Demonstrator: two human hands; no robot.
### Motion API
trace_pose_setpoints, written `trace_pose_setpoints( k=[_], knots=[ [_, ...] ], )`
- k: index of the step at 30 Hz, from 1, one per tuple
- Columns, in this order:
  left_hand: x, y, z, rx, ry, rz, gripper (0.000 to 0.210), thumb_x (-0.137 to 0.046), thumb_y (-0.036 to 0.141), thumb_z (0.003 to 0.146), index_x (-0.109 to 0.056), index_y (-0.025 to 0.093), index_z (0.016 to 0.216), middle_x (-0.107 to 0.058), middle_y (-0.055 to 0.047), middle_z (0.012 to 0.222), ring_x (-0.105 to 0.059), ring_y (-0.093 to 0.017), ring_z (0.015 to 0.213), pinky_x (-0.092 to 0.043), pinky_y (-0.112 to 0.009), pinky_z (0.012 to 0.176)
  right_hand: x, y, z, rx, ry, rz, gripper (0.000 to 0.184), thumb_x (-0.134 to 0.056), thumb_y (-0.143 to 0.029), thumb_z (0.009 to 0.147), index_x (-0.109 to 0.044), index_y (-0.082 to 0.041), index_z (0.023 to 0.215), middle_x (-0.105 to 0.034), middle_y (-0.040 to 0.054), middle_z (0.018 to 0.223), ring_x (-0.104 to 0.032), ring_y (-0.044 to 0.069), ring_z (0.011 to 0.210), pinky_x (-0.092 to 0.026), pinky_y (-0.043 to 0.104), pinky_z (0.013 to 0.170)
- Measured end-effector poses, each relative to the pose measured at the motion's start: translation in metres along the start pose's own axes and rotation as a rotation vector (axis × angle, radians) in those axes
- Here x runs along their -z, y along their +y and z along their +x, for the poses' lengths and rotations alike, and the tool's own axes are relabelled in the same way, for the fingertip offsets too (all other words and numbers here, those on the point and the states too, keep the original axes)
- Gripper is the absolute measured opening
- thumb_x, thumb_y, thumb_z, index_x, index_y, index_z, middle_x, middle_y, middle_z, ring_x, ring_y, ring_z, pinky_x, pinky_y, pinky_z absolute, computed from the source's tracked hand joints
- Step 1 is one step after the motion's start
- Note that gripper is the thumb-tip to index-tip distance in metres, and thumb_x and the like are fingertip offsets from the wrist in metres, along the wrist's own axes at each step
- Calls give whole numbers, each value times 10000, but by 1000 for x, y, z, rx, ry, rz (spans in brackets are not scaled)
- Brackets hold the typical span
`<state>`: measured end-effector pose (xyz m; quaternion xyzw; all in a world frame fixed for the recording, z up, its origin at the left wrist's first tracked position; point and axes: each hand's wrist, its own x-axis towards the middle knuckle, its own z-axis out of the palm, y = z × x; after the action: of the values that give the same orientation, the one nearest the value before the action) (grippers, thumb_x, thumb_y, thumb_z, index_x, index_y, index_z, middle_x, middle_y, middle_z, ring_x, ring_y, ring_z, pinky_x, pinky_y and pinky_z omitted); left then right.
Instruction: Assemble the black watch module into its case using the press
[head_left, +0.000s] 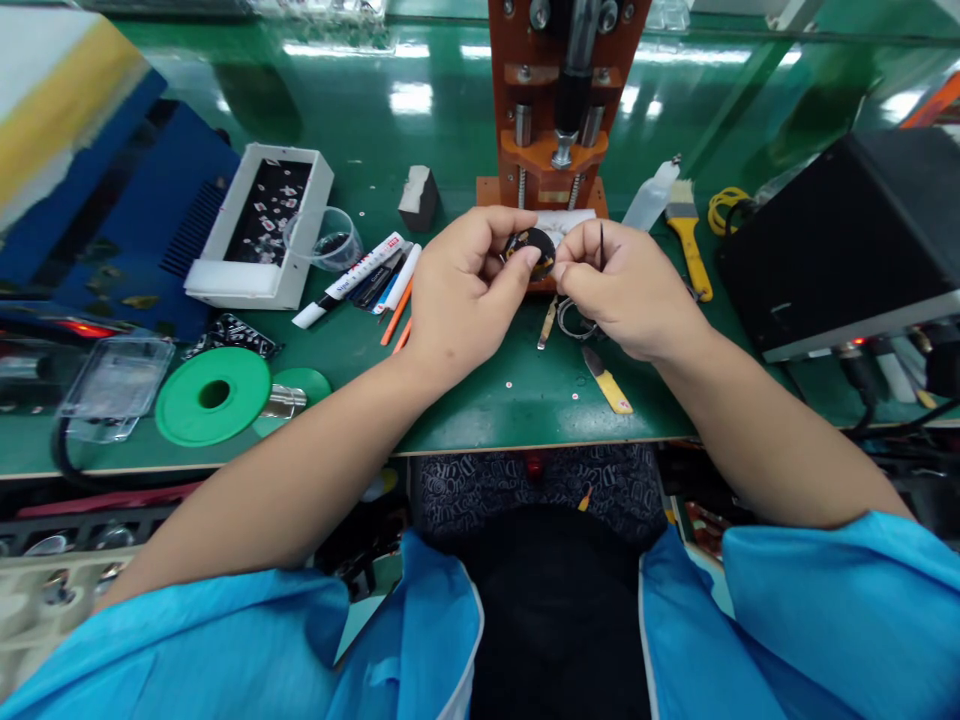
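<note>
My left hand is closed, its thumb and fingers pinching the edge of a small round black part with gold-coloured spots. Close to the right side of that part is my right hand, also closed. A thin dark tool sticks up from between its fingers; its kind and its tip are hidden. Whether the right fingertips touch the round part I cannot tell. Below the hands lie a small metal-tipped tool, a coil of thin wire and a yellow-handled blade.
An orange press stands behind the hands. On the left are a white box, markers and a green spool. A bottle, a brush and a black box are on the right.
</note>
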<state>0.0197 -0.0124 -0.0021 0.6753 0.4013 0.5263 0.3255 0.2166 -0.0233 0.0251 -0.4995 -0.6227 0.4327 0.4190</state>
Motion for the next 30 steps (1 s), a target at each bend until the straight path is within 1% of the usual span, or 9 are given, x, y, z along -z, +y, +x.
trace_pose_setpoints(
  k=[5, 9, 12, 14, 18, 21, 23, 26, 30],
  knots=[
    [3, -3, 2, 77, -38, -95, 423, -888, 638, 1009, -774, 285, 1212, -802, -47, 1002, -818, -252, 1015, -686, -376, 830, 0, -1, 1, -10, -12, 21, 320, -873, -302, 954, -594, -238, 811, -533, -11, 761, -462, 149, 710, -383, 308, 646],
    [4, -4, 6, 153, -109, -211, 434, -925, 664, 968, -777, 294, 1140, -805, -51, 951, -827, -264, 1011, -705, -390, 805, 0, -1, 0, -4, -40, 55, 294, -850, -292, 910, -584, -242, 796, -529, -12, 737, -448, 146, 688, -358, 296, 616],
    [4, -3, 8, 203, -151, -287, 352, -913, 599, 990, -795, 285, 1095, -825, -60, 989, -832, -267, 995, -710, -397, 769, 1, -2, -1, -22, -62, 60, 274, -833, -272, 891, -581, -248, 786, -516, -20, 707, -443, 144, 656, -354, 297, 595],
    [5, -4, 9, 235, -171, -315, 272, -896, 521, 1010, -809, 274, 1083, -829, -62, 1004, -823, -251, 938, -698, -387, 729, 1, -2, -2, -29, -76, 65, 266, -821, -247, 883, -579, -249, 775, -510, -25, 690, -436, 140, 631, -355, 300, 584],
    [7, -9, 10, 300, -178, -325, 140, -849, 380, 1027, -843, 260, 1099, -801, -54, 954, -720, -178, 734, -586, -328, 574, 2, -3, -2, -3, -90, 101, 228, -791, -183, 875, -601, -240, 761, -528, -19, 703, -447, 137, 634, -369, 307, 594],
    [7, -9, 11, 319, -161, -344, 105, -843, 331, 1022, -855, 252, 1092, -780, -47, 929, -649, -144, 663, -513, -303, 519, 2, -5, -2, -26, -94, 136, 236, -817, -177, 885, -617, -234, 775, -551, -15, 712, -448, 135, 638, -360, 299, 585],
    [6, -8, 11, 317, -148, -358, 113, -858, 347, 1018, -844, 249, 1072, -785, -44, 931, -681, -151, 691, -535, -297, 543, 1, -7, -1, -60, -105, 161, 247, -848, -170, 883, -628, -229, 790, -551, -22, 697, -433, 126, 619, -333, 288, 564],
    [3, -4, 11, 301, -107, -362, 160, -891, 379, 1007, -815, 247, 1056, -815, -47, 968, -784, -193, 834, -632, -309, 671, 1, -9, -1, -77, -117, 207, 248, -883, -158, 879, -651, -212, 809, -583, -21, 704, -425, 108, 600, -303, 271, 542],
    [1, -5, 10, 196, -36, -301, 207, -909, 410, 1009, -793, 261, 1094, -838, -44, 1040, -817, -215, 962, -680, -336, 811, 1, -12, -1, -85, -123, 237, 224, -896, -172, 893, -682, -195, 830, -619, -11, 716, -415, 95, 578, -283, 255, 509]
  ],
)
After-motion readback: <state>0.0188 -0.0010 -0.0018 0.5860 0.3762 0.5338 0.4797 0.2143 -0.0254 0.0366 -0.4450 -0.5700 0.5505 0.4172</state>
